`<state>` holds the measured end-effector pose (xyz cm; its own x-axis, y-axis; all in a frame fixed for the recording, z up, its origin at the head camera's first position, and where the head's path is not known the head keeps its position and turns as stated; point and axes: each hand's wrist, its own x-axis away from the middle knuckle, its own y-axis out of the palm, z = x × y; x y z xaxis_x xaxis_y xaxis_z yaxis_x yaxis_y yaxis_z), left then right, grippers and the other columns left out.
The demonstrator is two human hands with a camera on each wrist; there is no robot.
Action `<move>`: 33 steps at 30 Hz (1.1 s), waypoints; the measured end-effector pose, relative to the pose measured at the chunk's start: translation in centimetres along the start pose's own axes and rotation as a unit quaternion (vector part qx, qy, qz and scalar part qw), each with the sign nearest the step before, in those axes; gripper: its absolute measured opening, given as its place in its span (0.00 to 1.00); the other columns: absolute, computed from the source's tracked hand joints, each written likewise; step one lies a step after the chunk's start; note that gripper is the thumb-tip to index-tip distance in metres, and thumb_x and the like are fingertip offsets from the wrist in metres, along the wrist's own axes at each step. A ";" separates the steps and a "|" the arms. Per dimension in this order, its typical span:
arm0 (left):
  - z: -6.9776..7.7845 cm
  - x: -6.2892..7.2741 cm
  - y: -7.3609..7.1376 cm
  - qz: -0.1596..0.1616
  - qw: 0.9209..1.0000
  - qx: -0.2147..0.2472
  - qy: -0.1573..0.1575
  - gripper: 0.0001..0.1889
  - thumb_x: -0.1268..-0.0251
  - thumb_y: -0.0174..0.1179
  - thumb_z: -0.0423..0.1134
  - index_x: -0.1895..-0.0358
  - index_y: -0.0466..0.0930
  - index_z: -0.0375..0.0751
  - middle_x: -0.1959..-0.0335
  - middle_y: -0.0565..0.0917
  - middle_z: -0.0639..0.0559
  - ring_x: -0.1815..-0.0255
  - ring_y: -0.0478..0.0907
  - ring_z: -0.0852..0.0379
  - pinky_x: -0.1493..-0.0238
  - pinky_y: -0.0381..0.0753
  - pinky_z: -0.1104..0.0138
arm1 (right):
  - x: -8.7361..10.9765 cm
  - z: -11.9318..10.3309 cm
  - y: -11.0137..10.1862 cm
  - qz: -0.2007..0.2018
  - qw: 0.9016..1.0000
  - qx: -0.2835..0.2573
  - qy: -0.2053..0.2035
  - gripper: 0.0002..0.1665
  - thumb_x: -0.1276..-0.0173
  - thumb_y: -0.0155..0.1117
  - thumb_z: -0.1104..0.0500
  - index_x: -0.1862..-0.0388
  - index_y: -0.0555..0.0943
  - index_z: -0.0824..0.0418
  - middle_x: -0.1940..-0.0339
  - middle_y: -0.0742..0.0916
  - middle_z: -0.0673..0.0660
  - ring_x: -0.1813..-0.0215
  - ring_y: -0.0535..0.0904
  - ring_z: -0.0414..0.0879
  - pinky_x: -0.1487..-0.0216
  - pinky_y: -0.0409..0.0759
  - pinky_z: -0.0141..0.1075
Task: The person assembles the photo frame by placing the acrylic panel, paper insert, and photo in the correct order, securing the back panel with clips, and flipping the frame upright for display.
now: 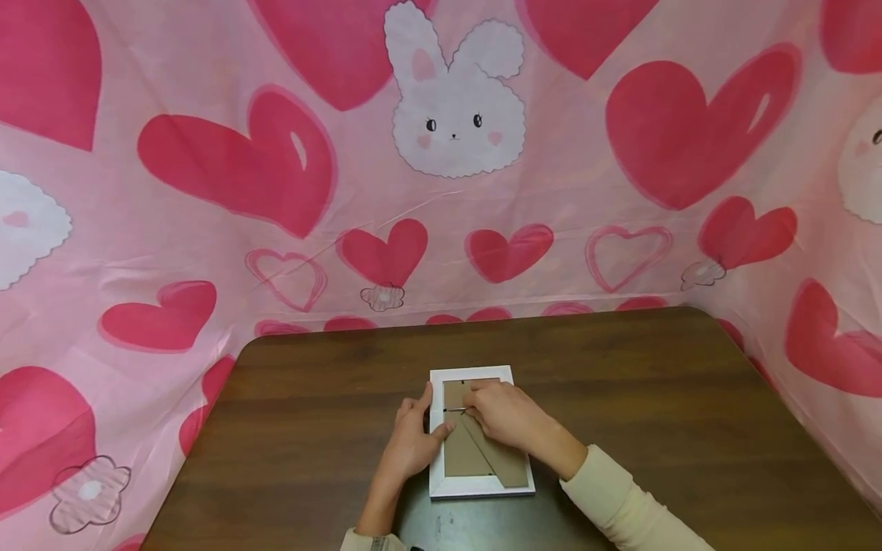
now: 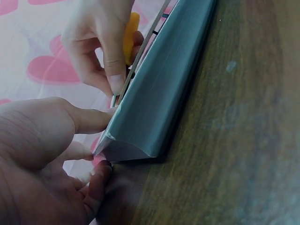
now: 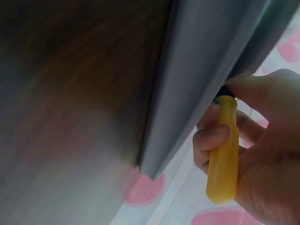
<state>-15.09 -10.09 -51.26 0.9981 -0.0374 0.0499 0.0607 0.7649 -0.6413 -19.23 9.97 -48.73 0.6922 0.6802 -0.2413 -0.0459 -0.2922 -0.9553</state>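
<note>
A white picture frame [image 1: 475,486] lies on the table with its brown backing board [image 1: 456,459] facing up. A stand leg [image 1: 508,465] slants across that board. My left hand [image 1: 411,442] grips the frame's left side, thumb on top and fingers at the outer edge. In my right hand [image 1: 508,413] is a screwdriver with a yellow handle [image 3: 222,164]; its thin metal shaft [image 1: 455,409] reaches the left edge of the board, near a small dark tab. The left wrist view shows dark tabs [image 2: 155,32] along the frame's inner edge. Exactly where the tip touches is hidden.
The brown wooden table [image 1: 331,398] extends around the frame on both sides and behind. Pink cloth [image 1: 441,207] printed with hearts and a rabbit hangs beyond the table's far edge and along its sides.
</note>
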 end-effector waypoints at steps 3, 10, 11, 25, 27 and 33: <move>-0.1 0.0 -0.1 -0.002 1.000 0.000 -0.005 0.44 0.32 0.71 0.44 0.18 0.60 0.39 0.44 0.74 0.36 0.46 0.71 0.46 0.44 0.78 0.47 | 0.0 0.2 0.0 0.001 1.000 -0.008 -0.004 0.04 0.28 0.71 0.60 0.65 0.87 0.54 0.69 0.84 0.49 0.68 0.78 0.41 0.63 0.81 0.35; 0.0 -0.1 -0.1 -0.001 1.000 -0.003 -0.007 0.44 0.33 0.72 0.43 0.18 0.60 0.39 0.44 0.75 0.36 0.46 0.71 0.46 0.43 0.78 0.47 | 0.0 0.4 0.2 0.000 1.000 -0.026 0.000 0.03 0.27 0.70 0.60 0.61 0.89 0.54 0.63 0.87 0.51 0.63 0.83 0.44 0.56 0.85 0.39; 0.0 -0.1 -0.1 -0.001 1.000 -0.003 -0.007 0.44 0.33 0.72 0.43 0.18 0.60 0.39 0.44 0.75 0.36 0.46 0.71 0.46 0.43 0.78 0.47 | 0.0 0.4 0.3 0.001 1.000 -0.024 0.000 0.03 0.27 0.70 0.60 0.61 0.89 0.54 0.64 0.87 0.51 0.63 0.83 0.44 0.57 0.85 0.39; 0.2 0.1 0.0 -0.002 1.000 0.002 -0.007 0.44 0.34 0.73 0.43 0.18 0.61 0.40 0.46 0.75 0.38 0.48 0.71 0.47 0.47 0.77 0.49 | 1.5 1.3 -1.2 0.001 0.998 -0.024 0.053 0.05 0.26 0.69 0.55 0.59 0.88 0.54 0.68 0.83 0.48 0.72 0.72 0.36 0.69 0.74 0.31; 0.2 0.1 0.1 -0.001 1.000 0.004 -0.012 0.45 0.35 0.73 0.43 0.17 0.61 0.41 0.46 0.75 0.38 0.48 0.71 0.47 0.47 0.78 0.48 | 1.9 1.5 -1.6 0.012 0.998 -0.031 0.058 0.04 0.26 0.70 0.56 0.59 0.88 0.54 0.69 0.82 0.47 0.73 0.71 0.36 0.69 0.73 0.31; 0.1 0.1 0.3 -0.001 1.000 0.009 -0.029 0.46 0.35 0.73 0.44 0.17 0.59 0.45 0.46 0.74 0.40 0.46 0.71 0.47 0.45 0.79 0.46 | 3.4 2.2 -2.5 0.028 0.994 -0.065 0.082 0.02 0.27 0.69 0.57 0.62 0.85 0.52 0.71 0.78 0.44 0.73 0.68 0.34 0.69 0.71 0.29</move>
<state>-14.93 -9.78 -51.35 0.9954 -0.0008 0.0959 0.0611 0.7760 -0.6277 -18.31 14.53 -47.55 0.8000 0.5443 -0.2525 -0.0022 -0.4181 -0.9084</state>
